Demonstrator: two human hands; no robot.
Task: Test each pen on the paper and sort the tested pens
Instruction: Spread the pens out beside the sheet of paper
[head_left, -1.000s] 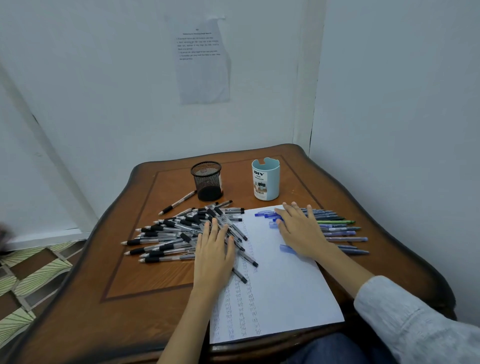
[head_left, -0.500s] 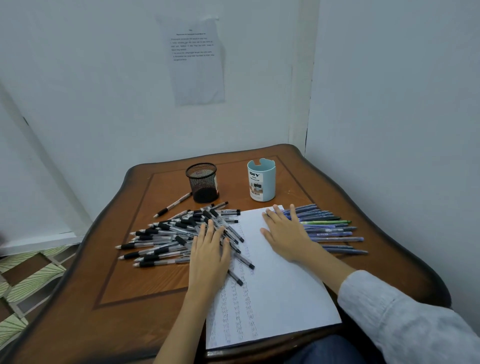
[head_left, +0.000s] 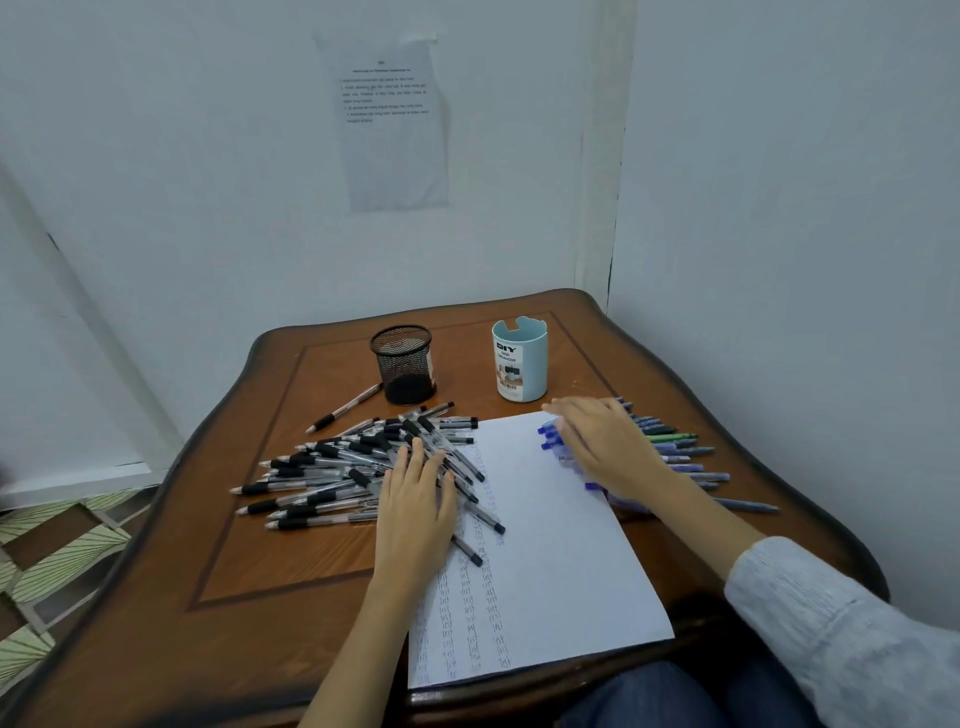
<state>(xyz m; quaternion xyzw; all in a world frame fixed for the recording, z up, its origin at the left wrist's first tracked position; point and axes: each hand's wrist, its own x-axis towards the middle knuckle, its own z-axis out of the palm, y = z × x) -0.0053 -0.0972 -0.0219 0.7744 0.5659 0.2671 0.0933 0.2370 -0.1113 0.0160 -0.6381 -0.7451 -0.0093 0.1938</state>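
Note:
A white sheet of paper (head_left: 550, 545) lies on the wooden table (head_left: 249, 618), with rows of small test marks along its left side. A pile of black-grip pens (head_left: 332, 467) spreads left of the paper. My left hand (head_left: 415, 506) lies flat, fingers straight, on the pile's right edge. A row of blue pens (head_left: 685, 457), one green among them, lies at the paper's right edge. My right hand (head_left: 605, 447) rests over these with fingers extended and looks blurred. Several blue pen ends stick out at its left side.
A black mesh pen cup (head_left: 404, 365) and a light blue desk organizer cup (head_left: 519, 359) stand at the back of the table. One black pen (head_left: 344, 408) lies apart, left of the mesh cup. Walls close in behind and to the right.
My right hand slid right and away from me, off the paper's top corner onto the blue pens, and some blue pen ends now show beside it. My left hand stayed on the black pens.

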